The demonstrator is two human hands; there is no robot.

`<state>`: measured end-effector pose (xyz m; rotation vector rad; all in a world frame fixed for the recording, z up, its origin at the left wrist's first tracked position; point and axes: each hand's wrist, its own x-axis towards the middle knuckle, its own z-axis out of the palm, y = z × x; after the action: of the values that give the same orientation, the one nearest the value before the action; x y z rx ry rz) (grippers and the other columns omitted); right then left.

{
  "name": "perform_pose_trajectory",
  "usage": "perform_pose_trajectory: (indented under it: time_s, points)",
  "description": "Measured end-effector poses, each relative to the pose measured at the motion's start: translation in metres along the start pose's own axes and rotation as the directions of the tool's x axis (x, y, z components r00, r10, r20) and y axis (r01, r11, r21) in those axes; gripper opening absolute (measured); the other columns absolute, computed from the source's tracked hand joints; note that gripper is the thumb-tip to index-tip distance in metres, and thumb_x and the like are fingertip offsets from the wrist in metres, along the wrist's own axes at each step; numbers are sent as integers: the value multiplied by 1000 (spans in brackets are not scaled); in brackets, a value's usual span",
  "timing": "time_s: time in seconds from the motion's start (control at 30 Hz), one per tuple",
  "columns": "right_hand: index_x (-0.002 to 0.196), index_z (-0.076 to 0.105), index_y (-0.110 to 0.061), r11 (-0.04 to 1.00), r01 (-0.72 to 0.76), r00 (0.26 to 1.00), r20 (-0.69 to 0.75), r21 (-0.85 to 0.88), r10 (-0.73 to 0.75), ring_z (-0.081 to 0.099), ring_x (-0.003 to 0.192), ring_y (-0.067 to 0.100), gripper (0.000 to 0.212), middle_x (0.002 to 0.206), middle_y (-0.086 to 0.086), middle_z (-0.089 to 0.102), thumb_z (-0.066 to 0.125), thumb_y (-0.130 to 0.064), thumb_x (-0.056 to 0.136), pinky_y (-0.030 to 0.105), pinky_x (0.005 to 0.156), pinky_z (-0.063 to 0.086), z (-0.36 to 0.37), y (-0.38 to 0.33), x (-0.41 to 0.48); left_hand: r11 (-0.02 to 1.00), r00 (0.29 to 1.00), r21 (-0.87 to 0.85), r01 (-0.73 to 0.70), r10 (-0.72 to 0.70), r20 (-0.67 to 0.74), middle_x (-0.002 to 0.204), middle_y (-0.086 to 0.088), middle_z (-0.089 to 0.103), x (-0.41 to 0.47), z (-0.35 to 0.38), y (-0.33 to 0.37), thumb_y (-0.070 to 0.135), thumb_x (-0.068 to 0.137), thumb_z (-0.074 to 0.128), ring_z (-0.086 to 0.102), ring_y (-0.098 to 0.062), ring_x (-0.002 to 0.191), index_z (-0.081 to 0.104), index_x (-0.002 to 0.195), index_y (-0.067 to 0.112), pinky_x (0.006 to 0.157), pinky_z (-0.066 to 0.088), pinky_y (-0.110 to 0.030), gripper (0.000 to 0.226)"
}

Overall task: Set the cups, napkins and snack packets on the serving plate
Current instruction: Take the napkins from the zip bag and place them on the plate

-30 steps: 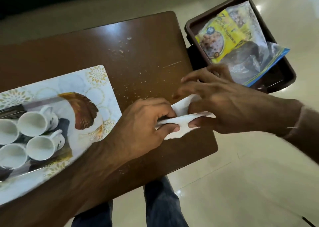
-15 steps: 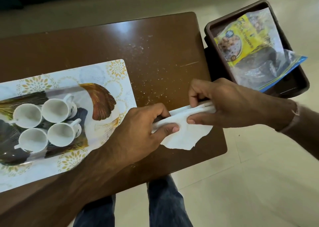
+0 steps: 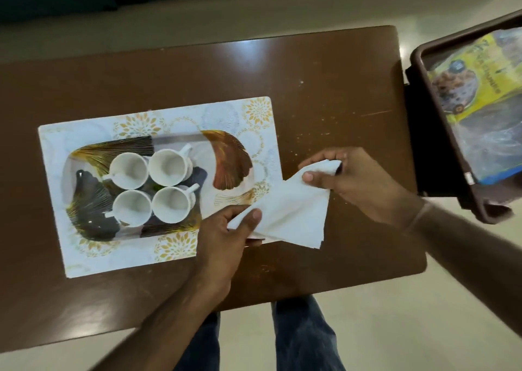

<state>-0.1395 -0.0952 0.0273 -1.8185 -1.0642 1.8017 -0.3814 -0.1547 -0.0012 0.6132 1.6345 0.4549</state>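
Observation:
A white napkin [image 3: 293, 209] is stretched between both hands over the right edge of the serving plate [image 3: 84, 257]. My left hand [image 3: 226, 235] pinches its lower left corner; my right hand [image 3: 353, 178] grips its upper right corner. The plate is rectangular, white with gold flowers and a dark feather print. Several white cups [image 3: 169, 167] stand upright in a cluster on its left middle. A yellow snack packet [image 3: 474, 88] lies in a brown tray [image 3: 435, 133] off the table's right end, with clear plastic packets [image 3: 491, 144] beside it.
The brown wooden table [image 3: 324, 82] carries scattered crumbs near its right half. Its front edge sits above my knees in blue jeans [image 3: 299, 339]. Pale tiled floor surrounds the table, and a dark shape runs along the far top.
The napkin, folded and pressed on the table earlier, is now opened out and held wider, shifted left over the plate's edge. The view has swung left, showing the whole plate.

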Motion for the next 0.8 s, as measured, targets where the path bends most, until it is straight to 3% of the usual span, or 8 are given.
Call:
perform_pose_trajectory:
  time_s: [0.1, 0.2, 0.33, 0.47, 0.57, 0.63, 0.7, 0.8]
  points:
    - [100, 77, -21, 1000, -21, 998, -59, -3, 21, 70, 73, 8, 15, 82, -8, 76, 78, -22, 85, 27, 64, 54, 40, 12, 27, 988, 986, -127, 92, -108, -126, 104, 4, 77, 11, -19, -25, 33, 83, 76, 76, -16, 87, 76, 98, 28, 69, 64, -38, 16]
    - [96, 77, -30, 988, 24, 988, -147, -151, -46, 56, 56, -2, 12, 61, -23, 61, 78, -25, 85, 14, 53, 42, 75, 19, 48, 948, 953, -290, 130, -200, -228, 105, -3, 76, 18, -34, -44, 28, 83, 77, 76, -20, 83, 75, 99, 22, 69, 63, -38, 17]
    - [99, 75, -26, 969, 46, 971, -216, -245, -101, 66, 79, 10, 14, 94, -6, 70, 76, -23, 86, 24, 67, 53, 106, 19, 64, 920, 923, -381, 92, -222, -314, 99, -7, 77, 25, -46, -57, 23, 85, 77, 76, -24, 71, 72, 105, 14, 58, 61, -31, 23]
    - [112, 67, -19, 909, 68, 954, -240, -411, -180, 60, 98, 21, 26, 111, 6, 59, 74, -24, 87, 31, 84, 51, 122, 23, 69, 982, 902, -185, 32, -108, -419, 102, -2, 76, 26, -51, -65, 32, 82, 79, 76, -19, 71, 65, 111, 21, 59, 63, -35, 34]
    - [129, 55, -21, 873, 97, 949, -220, -477, -225, 54, 111, 24, 49, 128, 8, 48, 75, -28, 86, 39, 97, 51, 127, 21, 68, 1000, 881, 7, -1, 5, -474, 107, 7, 71, 21, -57, -72, 43, 77, 81, 71, -15, 93, 61, 114, 29, 76, 62, -43, 43]
    - [138, 49, -27, 767, 135, 938, -169, -627, -303, 46, 123, 30, 60, 140, 7, 41, 75, -33, 84, 46, 104, 45, 126, 18, 65, 995, 880, 78, -62, 91, -467, 107, 13, 69, 16, -60, -77, 40, 75, 83, 67, -7, 97, 62, 115, 32, 81, 59, -33, 46]
    - [139, 49, -35, 548, 210, 919, -28, -810, -393, 39, 129, 34, 61, 149, 2, 37, 73, -40, 83, 52, 103, 38, 126, 15, 63, 977, 884, 180, -113, 182, -432, 108, 13, 66, 14, -64, -83, 35, 74, 85, 63, -2, 92, 64, 117, 31, 79, 50, -16, 48]
    - [128, 57, -41, 273, 328, 885, 193, -905, -424, 29, 139, 36, 49, 154, 0, 35, 72, -49, 82, 59, 104, 28, 125, 11, 60, 956, 873, 240, -171, 260, -413, 102, 9, 65, 17, -69, -89, 27, 77, 84, 62, -1, 86, 67, 115, 27, 71, 43, -3, 41]
